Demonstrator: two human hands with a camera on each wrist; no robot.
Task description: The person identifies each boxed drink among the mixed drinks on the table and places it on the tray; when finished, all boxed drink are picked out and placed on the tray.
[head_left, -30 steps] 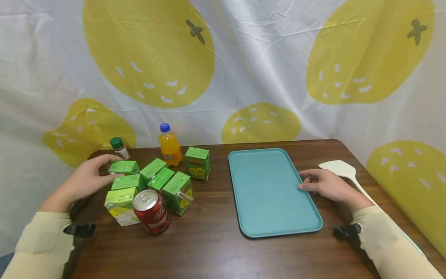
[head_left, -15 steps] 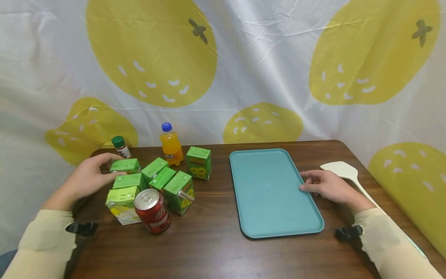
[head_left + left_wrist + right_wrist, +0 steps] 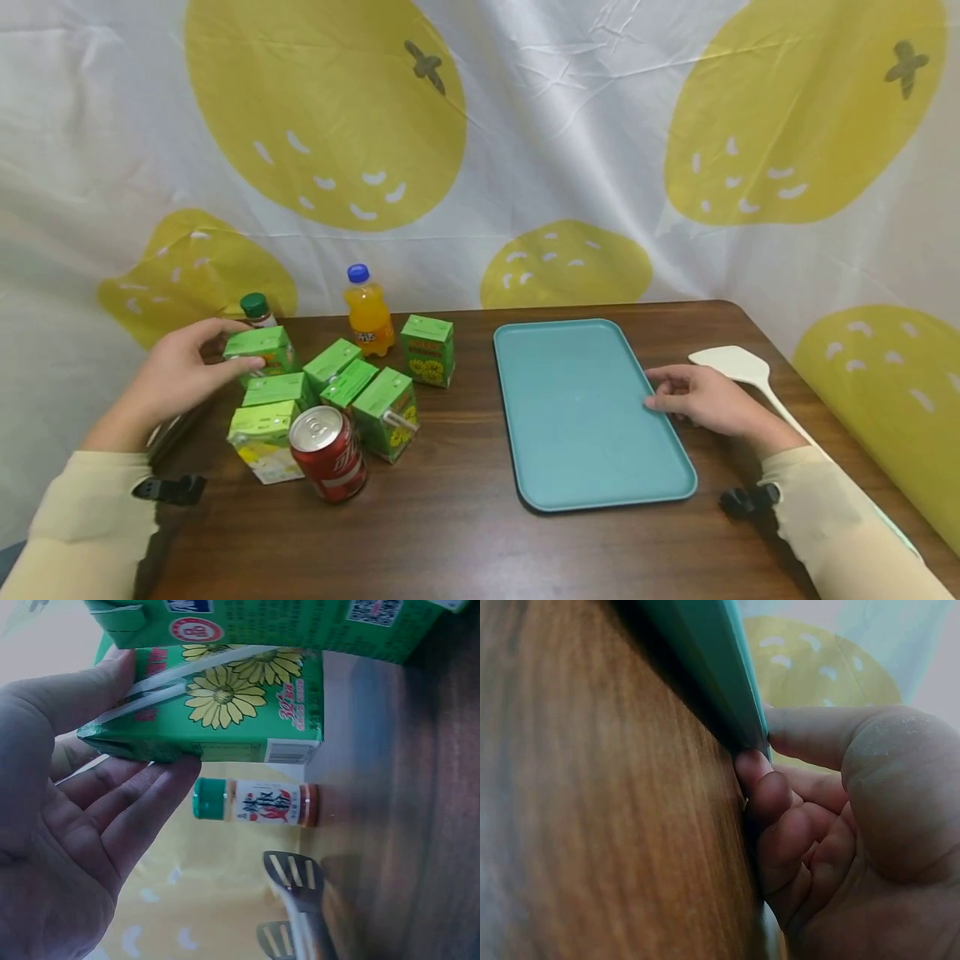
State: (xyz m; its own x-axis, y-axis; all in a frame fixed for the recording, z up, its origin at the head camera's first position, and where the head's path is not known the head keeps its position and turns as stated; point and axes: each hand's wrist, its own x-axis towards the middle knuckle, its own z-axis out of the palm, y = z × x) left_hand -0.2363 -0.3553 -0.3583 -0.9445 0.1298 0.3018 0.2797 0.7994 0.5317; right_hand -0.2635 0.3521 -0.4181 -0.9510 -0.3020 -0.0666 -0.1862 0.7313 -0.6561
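At the table's left, my left hand (image 3: 176, 367) grips a green drink carton (image 3: 258, 340) between thumb and fingers. In the left wrist view this carton (image 3: 217, 705) shows yellow flowers and a straw in a clear sleeve on its side. A spice bottle (image 3: 262, 801) with a green cap stands just beyond it. Another green carton (image 3: 277, 390) is right in front of the held one. On the right, my right hand (image 3: 701, 398) pinches the long edge of the teal tray (image 3: 585, 417); in the right wrist view the thumb lies at the rim, the other fingers curled beneath.
Several more cartons (image 3: 426, 350) cluster at the left with a red soda can (image 3: 326, 454) in front. Behind them stands an orange soda bottle (image 3: 369, 321). A white spatula (image 3: 731, 364) lies beyond my right hand. Slotted turners (image 3: 296, 874) show in the left wrist view.
My left hand has raised the carton and shifted it slightly left and back, so it now covers more of the spice bottle. The right hand and tray have stayed put.
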